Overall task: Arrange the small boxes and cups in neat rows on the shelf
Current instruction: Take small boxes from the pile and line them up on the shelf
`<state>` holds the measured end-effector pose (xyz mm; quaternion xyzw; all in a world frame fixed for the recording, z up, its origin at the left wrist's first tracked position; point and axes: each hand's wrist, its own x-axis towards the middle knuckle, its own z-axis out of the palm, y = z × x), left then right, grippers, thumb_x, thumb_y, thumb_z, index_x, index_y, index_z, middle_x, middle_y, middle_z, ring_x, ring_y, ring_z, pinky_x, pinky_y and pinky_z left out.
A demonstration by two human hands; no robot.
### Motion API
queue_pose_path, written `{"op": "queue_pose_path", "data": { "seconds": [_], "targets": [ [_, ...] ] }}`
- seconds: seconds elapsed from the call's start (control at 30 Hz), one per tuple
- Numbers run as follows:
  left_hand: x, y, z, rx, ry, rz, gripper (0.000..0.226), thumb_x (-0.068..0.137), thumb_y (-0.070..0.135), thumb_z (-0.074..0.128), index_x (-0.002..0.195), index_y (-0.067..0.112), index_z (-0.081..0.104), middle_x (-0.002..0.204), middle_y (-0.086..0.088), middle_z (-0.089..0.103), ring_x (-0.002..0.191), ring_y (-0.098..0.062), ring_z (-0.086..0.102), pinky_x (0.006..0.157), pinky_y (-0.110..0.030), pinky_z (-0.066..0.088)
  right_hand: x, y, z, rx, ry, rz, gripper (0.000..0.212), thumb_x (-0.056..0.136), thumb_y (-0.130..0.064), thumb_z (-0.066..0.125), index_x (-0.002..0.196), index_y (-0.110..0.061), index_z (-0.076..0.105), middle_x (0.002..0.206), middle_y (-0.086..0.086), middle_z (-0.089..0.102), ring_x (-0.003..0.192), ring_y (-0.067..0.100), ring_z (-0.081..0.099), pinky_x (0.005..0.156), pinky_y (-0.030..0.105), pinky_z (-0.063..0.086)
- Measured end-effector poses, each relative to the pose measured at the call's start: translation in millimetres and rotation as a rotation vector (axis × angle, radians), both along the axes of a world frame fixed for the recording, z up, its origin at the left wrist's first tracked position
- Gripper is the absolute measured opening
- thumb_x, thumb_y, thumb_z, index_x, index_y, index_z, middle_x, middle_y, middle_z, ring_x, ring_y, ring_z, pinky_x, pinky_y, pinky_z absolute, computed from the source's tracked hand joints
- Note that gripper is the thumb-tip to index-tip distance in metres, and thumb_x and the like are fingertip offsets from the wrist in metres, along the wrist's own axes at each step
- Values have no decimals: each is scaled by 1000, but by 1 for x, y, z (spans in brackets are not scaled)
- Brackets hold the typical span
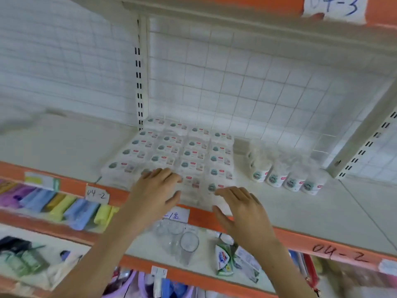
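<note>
— Where are your boxes?

— On the shelf, packed in four rows running back to the wire grid. The cups stand just to their right, in a line along the front with more behind them.

— What are your hands doing?

— Your left hand lies with its fingers straight on the front boxes of the two left rows; it covers the label of at least one. Your right hand is spread, fingers relaxed, at the front right corner of the block. Whether it touches the box there or hovers just off it, you cannot tell from this view.

— What is hard to make out?

— The whole view is soft. The print on the boxes reads only as a green mark and a red one. The cups behind the front line blur into a pale mass, so their number is unclear.

— And below?

— Your forearms hide part of the lower shelf. Between them show clear glasses, and a soap pack lies under your right wrist. Coloured cloths hang at the left, cut by the edge. A tag reads 04-2.
</note>
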<state>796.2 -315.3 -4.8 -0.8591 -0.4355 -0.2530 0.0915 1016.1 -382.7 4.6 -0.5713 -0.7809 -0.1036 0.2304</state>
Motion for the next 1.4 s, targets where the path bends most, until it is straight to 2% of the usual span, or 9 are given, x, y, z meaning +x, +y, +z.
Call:
{"op": "queue_pose_path", "data": {
  "seconds": [0.4, 0.57, 0.7, 0.87, 0.93, 1.07, 1.13, 1.23, 1.4],
  "targets": [
    [-101, -168, -69, -315, -45, 477, 31, 72, 37, 42, 86, 22, 66, 83, 7, 62, 66, -12, 62, 54, -22, 47, -108, -65, -64, -207, -57, 420, 31, 75, -42, 41, 94, -29, 62, 93, -10, 61, 83, 10, 61, 61, 22, 50],
    [-172, -219, -76, -377, -55, 720, 36, 69, 40, 43, 91, 24, 65, 84, 7, 65, 71, -14, 64, 59, -22, 50, -187, -66, -71, -242, -67, 610, 30, 71, -43, 41, 92, -34, 61, 90, -17, 59, 86, 4, 47, 63, 17, 46],
    [-230, -249, -70, -380, -74, 893, 35, 67, 37, 49, 93, 21, 66, 78, 7, 65, 65, -14, 65, 49, -20, 48, -261, -60, -70, -282, -96, 770, 32, 73, -44, 41, 93, -31, 61, 89, -17, 62, 82, 6, 58, 65, 19, 48],
    [-319, -267, -74, -415, -156, 1028, 36, 73, 42, 43, 98, 24, 63, 84, 7, 65, 72, -15, 66, 56, -24, 50, -363, -53, -64, -284, -174, 878, 39, 73, -47, 40, 98, -29, 64, 89, -14, 64, 79, 7, 62, 67, 22, 52],
    [-357, -266, -72, -430, -197, 1071, 35, 73, 41, 49, 102, 27, 61, 90, 9, 65, 79, -16, 66, 57, -26, 49, -402, -49, -58, -312, -206, 900, 38, 80, -44, 41, 108, -28, 61, 101, -12, 62, 92, 9, 60, 78, 23, 48],
    [-431, -256, -68, -386, -209, 1093, 42, 75, 44, 45, 108, 24, 62, 99, 6, 64, 90, -18, 64, 64, -29, 49, -474, -29, -53, -384, -232, 951, 44, 92, -45, 37, 132, -26, 42, 129, -9, 46, 118, 11, 42, 98, 24, 32],
    [-464, -246, -66, -361, -193, 1060, 49, 74, 49, 37, 108, 23, 62, 99, 6, 64, 89, -17, 64, 65, -28, 48, -505, -19, -52, -400, -198, 934, 55, 85, -52, 25, 130, -26, 44, 127, -9, 47, 117, 11, 43, 95, 23, 33],
    [-503, -225, -59, -357, -204, 1001, 37, 84, 40, 49, 116, 25, 58, 109, 8, 60, 98, -13, 59, 70, -22, 41, -538, 2, -51, -360, -154, 921, 76, 70, -56, 12, 127, -24, 50, 122, -8, 51, 113, 13, 47, 89, 24, 34],
    [-557, -172, -45, -340, -248, 888, 34, 88, 33, 54, 121, 28, 52, 117, 11, 54, 94, -4, 56, 74, -17, 43, -569, 49, -39, -316, -140, 808, 65, 78, -57, 21, 127, -25, 51, 123, -8, 53, 113, 13, 48, 92, 27, 36]
  ]
}}
